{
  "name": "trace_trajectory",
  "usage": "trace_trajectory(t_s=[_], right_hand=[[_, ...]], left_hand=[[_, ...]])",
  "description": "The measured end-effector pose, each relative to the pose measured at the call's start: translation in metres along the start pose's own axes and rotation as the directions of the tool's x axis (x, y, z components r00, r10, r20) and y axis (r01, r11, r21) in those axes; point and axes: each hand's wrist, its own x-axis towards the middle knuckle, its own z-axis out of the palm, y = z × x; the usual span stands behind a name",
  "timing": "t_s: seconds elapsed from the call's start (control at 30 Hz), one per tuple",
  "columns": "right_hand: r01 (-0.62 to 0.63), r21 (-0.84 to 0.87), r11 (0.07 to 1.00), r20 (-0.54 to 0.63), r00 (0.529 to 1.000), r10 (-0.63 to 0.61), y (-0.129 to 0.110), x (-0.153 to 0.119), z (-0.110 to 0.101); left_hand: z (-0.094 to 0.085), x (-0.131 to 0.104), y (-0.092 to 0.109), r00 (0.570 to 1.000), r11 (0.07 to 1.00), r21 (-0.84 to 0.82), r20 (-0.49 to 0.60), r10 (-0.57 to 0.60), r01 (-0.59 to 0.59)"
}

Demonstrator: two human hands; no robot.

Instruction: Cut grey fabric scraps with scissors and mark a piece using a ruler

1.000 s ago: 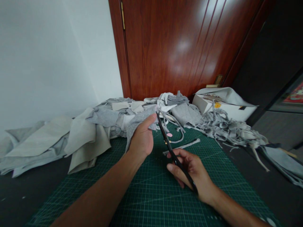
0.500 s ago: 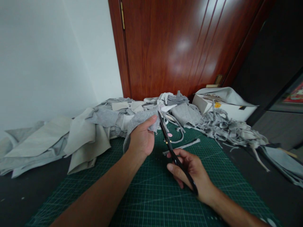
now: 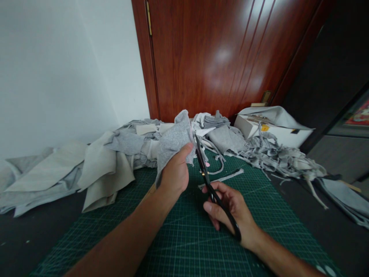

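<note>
My left hand (image 3: 176, 169) grips a piece of grey fabric (image 3: 174, 138), thumb on top, its upper part standing up above the thumb. The fingers beneath are partly hidden. In my right hand (image 3: 230, 207) is a pair of black scissors (image 3: 205, 173), thumb and fingers around the handles. Their blades point up and away, with the tips close to the right edge of the fabric; I cannot tell whether they touch it. Below both hands lies a green cutting mat (image 3: 178, 234). A thin grey fabric strip (image 3: 230, 176) rests on it, just beyond the scissors.
Grey and pale fabric pieces (image 3: 100, 165) are heaped along the left and back. A tangle of grey strips (image 3: 282, 157) lies at the right, before a white box (image 3: 276, 132). Behind stands a reddish-brown wooden door (image 3: 201, 57), with a white wall (image 3: 57, 77) at left.
The fabric in my left hand has been turned and raised, so more of it stands above the thumb. The scissors have shifted only slightly, staying in my right hand.
</note>
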Motion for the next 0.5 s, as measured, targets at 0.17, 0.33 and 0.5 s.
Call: trace_trajectory(t_s=[0.17, 0.33, 0.5], right_hand=[[-0.024, -0.006, 1.000, 0.016, 1.000, 0.024, -0.0021, 0.0008, -0.0012], [-0.041, -0.017, 0.999, 0.038, 0.998, 0.041, -0.0052, 0.0007, 0.0007], [-0.039, -0.004, 0.999, 0.006, 0.999, 0.039, -0.0058, 0.0005, 0.0012]], left_hand=[[-0.0017, 0.0000, -0.0029, 1.000, 0.999, 0.045, -0.018, 0.025, -0.024], [-0.0017, -0.0003, -0.0029, 1.000, 0.998, 0.050, -0.011, 0.028, -0.027], [-0.0012, -0.0033, -0.0037, 1.000, 0.997, 0.073, 0.013, -0.013, 0.012]])
